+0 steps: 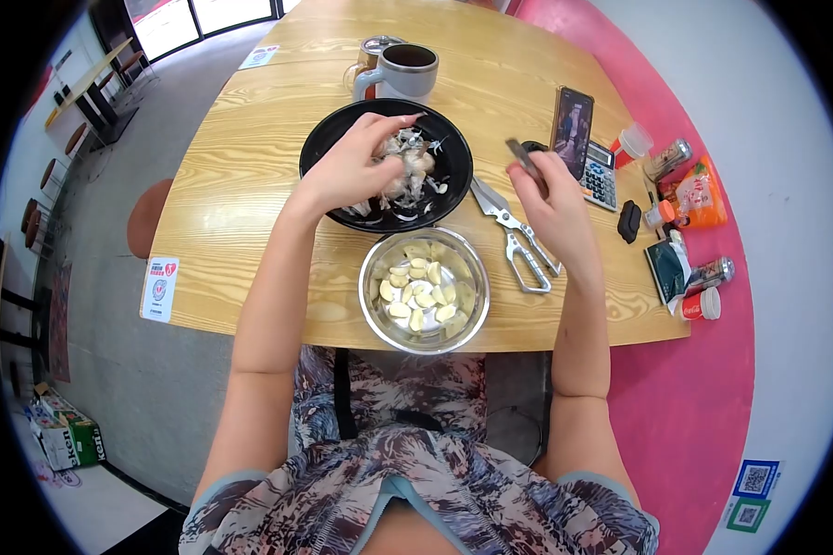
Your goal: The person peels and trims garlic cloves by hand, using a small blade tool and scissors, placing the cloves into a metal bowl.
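Note:
My left hand (361, 165) is over a black bowl (311, 153), its thumb and forefinger spread apart. Beneath the fingers, garlic (419, 162) lies among papery skins in that bowl. A small dark knife (525, 159) is gripped in my right hand (553, 199), its blade pointing up and left. Close to the table edge stands a steel bowl (368, 310) with several peeled garlic cloves (424, 294) in it. Kitchen scissors (512, 231) lie between that bowl and my right forearm, with their blades towards the black bowl.
Behind the black bowl stand a grey mug (407, 79) and a glass jar (370, 55). To the right are a propped phone (572, 129), a calculator (601, 180), a black case (628, 222), an orange packet (701, 196) and several small jars along the pink wall.

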The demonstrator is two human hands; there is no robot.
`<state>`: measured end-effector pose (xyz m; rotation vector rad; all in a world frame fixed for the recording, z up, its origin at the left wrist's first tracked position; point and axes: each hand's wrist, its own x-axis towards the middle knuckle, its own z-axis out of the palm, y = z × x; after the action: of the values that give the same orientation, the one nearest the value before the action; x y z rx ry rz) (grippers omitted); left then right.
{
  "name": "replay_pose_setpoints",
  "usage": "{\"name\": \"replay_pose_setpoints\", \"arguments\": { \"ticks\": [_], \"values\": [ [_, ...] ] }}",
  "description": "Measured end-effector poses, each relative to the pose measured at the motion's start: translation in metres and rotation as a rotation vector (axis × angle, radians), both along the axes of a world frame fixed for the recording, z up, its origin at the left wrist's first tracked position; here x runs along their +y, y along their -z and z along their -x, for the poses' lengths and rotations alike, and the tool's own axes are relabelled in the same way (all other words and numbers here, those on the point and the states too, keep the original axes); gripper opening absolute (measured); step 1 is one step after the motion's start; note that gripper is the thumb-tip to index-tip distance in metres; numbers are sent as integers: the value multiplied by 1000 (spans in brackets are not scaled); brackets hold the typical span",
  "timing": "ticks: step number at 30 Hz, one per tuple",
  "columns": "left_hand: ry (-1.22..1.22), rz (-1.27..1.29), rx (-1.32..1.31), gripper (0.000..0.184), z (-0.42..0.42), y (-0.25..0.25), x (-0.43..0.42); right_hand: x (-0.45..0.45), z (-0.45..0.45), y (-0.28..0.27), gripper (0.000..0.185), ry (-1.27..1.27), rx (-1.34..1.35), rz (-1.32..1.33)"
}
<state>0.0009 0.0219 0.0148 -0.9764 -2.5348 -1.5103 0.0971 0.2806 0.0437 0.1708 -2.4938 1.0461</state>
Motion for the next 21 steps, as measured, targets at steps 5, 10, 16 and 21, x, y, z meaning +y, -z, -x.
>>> {"name": "replay_pose_setpoints", "arguments": {
  "ticks": [5,10,16,21],
  "values": [
    [63,-145,-66,48,7,16,-9,-34,31,-8,25,-112,-124,133],
    [130,-518,-324,45,3,13,-5,-61,56,3,19,-268,-158,265],
    [84,-476,-305,37,7,18,-2,-76,69,11,18,-350,-204,323],
    [16,-362,-89,31,4,15,2,-79,71,13,19,-352,-231,412]
  ]
}}
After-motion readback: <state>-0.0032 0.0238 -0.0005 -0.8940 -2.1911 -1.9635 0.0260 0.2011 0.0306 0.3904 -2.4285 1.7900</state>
